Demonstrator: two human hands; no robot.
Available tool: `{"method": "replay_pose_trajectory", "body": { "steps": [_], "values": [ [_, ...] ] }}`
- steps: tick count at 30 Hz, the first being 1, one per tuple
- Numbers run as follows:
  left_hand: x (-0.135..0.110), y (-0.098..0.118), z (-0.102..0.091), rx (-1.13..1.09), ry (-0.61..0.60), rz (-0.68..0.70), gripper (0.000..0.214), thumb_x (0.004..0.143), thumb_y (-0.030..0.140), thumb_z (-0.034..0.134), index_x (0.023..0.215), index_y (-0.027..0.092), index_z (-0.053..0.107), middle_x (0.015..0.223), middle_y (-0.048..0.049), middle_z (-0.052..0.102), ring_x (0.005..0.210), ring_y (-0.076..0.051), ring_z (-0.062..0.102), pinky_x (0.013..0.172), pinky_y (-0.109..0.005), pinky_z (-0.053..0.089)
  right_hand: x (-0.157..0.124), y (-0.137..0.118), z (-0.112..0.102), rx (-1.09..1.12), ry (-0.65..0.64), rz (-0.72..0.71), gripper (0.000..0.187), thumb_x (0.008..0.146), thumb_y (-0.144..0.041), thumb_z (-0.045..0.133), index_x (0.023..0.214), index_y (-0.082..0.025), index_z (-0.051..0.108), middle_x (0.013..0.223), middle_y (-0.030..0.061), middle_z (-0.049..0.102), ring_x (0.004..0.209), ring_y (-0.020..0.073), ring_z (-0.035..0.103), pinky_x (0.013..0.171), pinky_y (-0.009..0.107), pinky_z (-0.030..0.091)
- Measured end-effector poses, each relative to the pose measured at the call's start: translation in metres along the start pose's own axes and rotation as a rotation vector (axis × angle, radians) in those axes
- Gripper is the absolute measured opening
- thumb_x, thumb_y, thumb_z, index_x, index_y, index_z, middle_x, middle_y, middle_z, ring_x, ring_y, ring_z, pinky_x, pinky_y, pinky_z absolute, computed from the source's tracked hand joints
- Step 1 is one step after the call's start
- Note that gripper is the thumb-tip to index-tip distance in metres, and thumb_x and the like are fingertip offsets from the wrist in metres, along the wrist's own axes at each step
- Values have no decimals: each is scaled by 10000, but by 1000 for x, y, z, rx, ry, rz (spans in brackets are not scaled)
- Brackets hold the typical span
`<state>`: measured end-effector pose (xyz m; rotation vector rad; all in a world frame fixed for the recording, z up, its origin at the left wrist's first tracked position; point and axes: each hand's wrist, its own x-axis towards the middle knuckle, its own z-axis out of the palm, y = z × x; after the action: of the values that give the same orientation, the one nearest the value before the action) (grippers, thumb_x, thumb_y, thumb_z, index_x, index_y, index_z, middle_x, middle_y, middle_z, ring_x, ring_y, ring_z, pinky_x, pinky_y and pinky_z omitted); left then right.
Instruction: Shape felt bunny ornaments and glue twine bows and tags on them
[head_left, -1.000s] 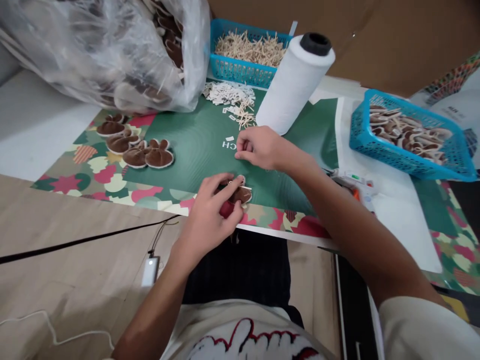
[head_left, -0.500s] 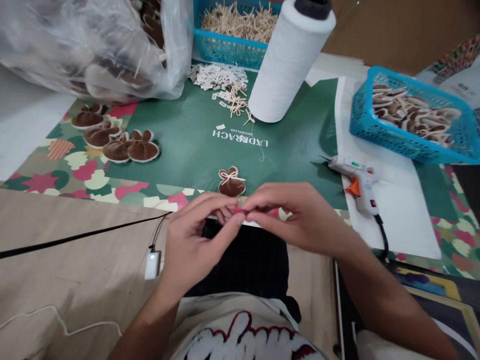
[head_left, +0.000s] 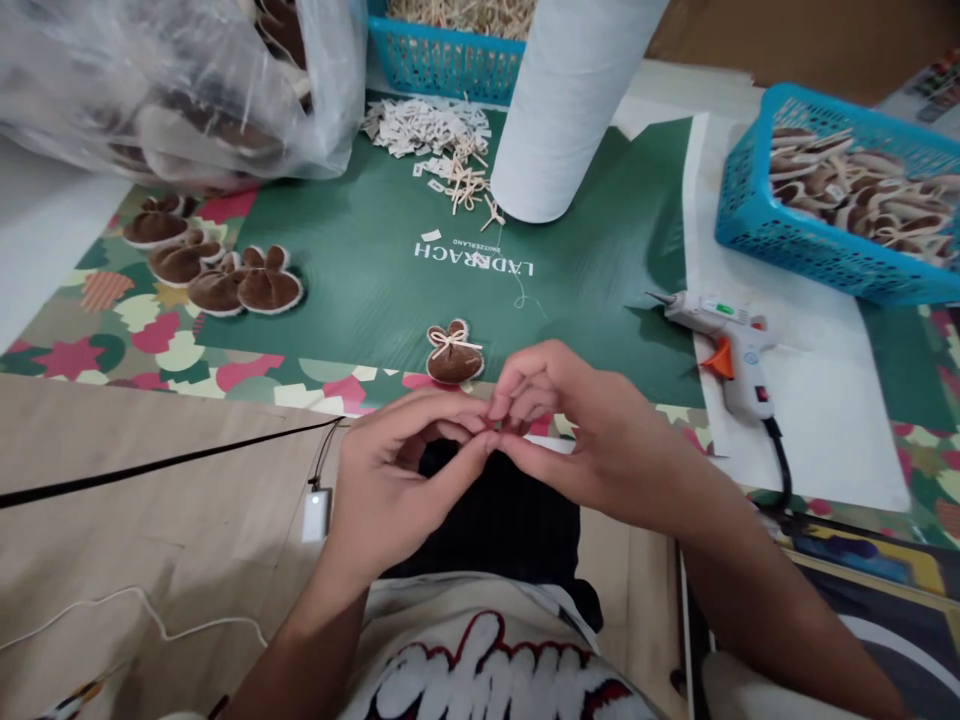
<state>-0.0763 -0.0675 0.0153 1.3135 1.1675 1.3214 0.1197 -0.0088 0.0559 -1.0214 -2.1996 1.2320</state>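
Note:
My left hand [head_left: 409,470] and my right hand [head_left: 577,430] meet at the fingertips over my lap, by the table's front edge. Both are closed in a pinch; whatever sits between the fingertips is too small and covered to make out. Just beyond them lies a brown plush bunny-head piece [head_left: 454,355] with pale trim and a cream bow at the base of its ears. Further left, several brown plush pieces [head_left: 270,282] without visible bows rest in a row. A white glue gun [head_left: 739,350] with an orange trigger lies right of my right hand.
Behind stand a large white thread cone [head_left: 574,100], a blue basket [head_left: 450,65] of cream bows, and a pile of small white labels [head_left: 427,128]. At right is a blue basket [head_left: 817,240] of bowed plush pieces. A clear plastic bag [head_left: 225,90] holds more at left.
The view has shifted slightly. My right hand's index finger has lifted and its fingers curl more, while both thumbs stay together at the tips. The plush pieces and glue gun lie as before.

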Motion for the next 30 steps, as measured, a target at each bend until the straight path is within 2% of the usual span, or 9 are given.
{"method": "replay_pose_trajectory", "body": {
  "steps": [9,11,13,16,18,21,24,27,30],
  "values": [
    [8,0,0,-52,-27,-34,324,844,26,799,1088,236,771,922,5,788,828,-97,749,805,-185,638,11,7,-13,35,-118,-15,337,889,-124,730,1120,-283,543,1127,-34,738,760,103,724,676,224,550],
    [9,0,3,-35,79,11,279,836,36,810,1037,223,764,868,7,776,758,-95,736,725,-186,631,13,9,-10,88,-27,-21,298,893,-146,732,1106,-270,566,1124,-20,731,811,118,739,708,238,568],
    [10,-2,9,-9,263,90,193,853,58,804,945,217,744,841,6,762,742,-101,725,675,-201,613,11,10,-1,145,136,9,239,917,-168,719,1103,-258,601,1090,-11,734,878,130,744,758,247,580],
    [9,-10,21,33,502,200,156,874,112,809,838,217,699,841,0,744,801,-133,728,772,-292,629,4,8,21,293,299,97,110,969,-207,692,1068,-247,669,1004,-15,753,882,118,731,806,243,588],
    [9,-15,28,56,557,237,168,874,141,822,815,217,685,842,-1,743,809,-146,727,842,-355,632,0,5,37,423,339,161,52,986,-237,687,1035,-242,701,972,-16,766,861,113,734,805,235,598],
    [10,-18,34,82,569,270,174,878,133,818,813,212,678,844,-3,749,804,-141,726,850,-358,623,0,-2,54,550,397,223,46,985,-264,697,1014,-237,719,977,-8,787,861,122,752,805,232,613],
    [11,-18,35,110,556,293,182,878,136,820,815,211,667,843,-1,744,805,-141,727,837,-349,623,6,-5,58,520,442,234,68,981,-290,696,971,-231,729,935,-5,795,820,127,752,766,226,609],
    [12,-17,28,194,497,268,122,914,183,794,888,235,686,886,-7,729,839,-160,725,801,-356,629,11,0,49,337,520,218,90,970,-277,696,922,-227,753,883,3,789,792,137,734,744,243,593],
    [15,-20,13,364,399,271,136,933,226,769,1046,287,723,1047,-32,713,1002,-213,710,925,-439,617,15,12,32,141,596,191,100,952,-229,701,901,-231,787,890,9,792,798,148,713,740,268,577]
  ]
}}
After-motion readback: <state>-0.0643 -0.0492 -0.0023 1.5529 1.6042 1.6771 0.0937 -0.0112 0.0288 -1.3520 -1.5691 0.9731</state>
